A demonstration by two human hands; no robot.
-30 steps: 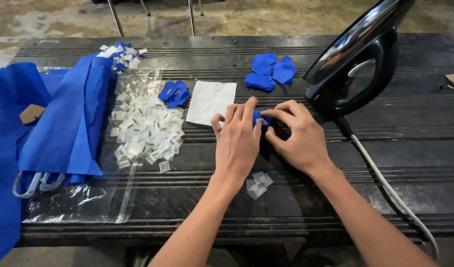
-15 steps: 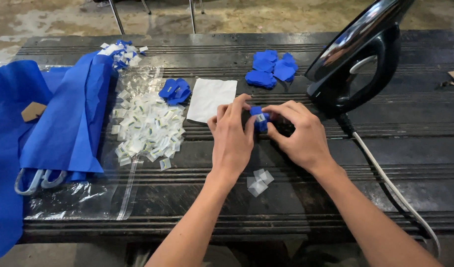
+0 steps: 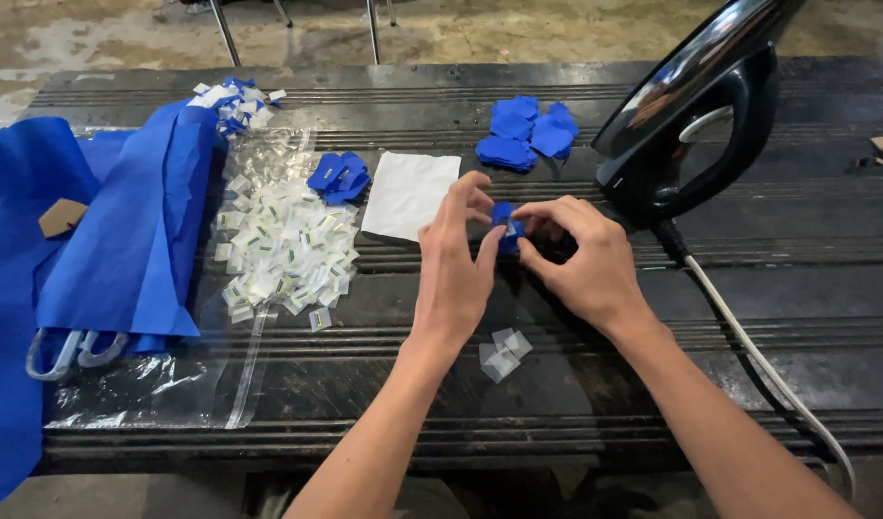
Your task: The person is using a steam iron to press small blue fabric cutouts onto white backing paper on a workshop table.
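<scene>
Blue patch [image 3: 506,231] pinched just above desk [image 3: 576,404] between fingers of left hand [image 3: 453,271] and right hand [image 3: 581,261], held up for close handling, near iron [image 3: 696,115] and white sheet [image 3: 410,194].

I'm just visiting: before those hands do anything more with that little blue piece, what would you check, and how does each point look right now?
1. Small blue fabric piece pinched between left hand and right hand: ok.
2. White label on the piece sitting straight: cannot tell, fingers cover it.
3. Black iron standing clear of both hands: ok.
4. Iron's white cord running close by the right forearm: not ok.
5. Pile of white labels within reach on the plastic sheet: ok.
6. Iron hot or off: cannot tell.
</scene>
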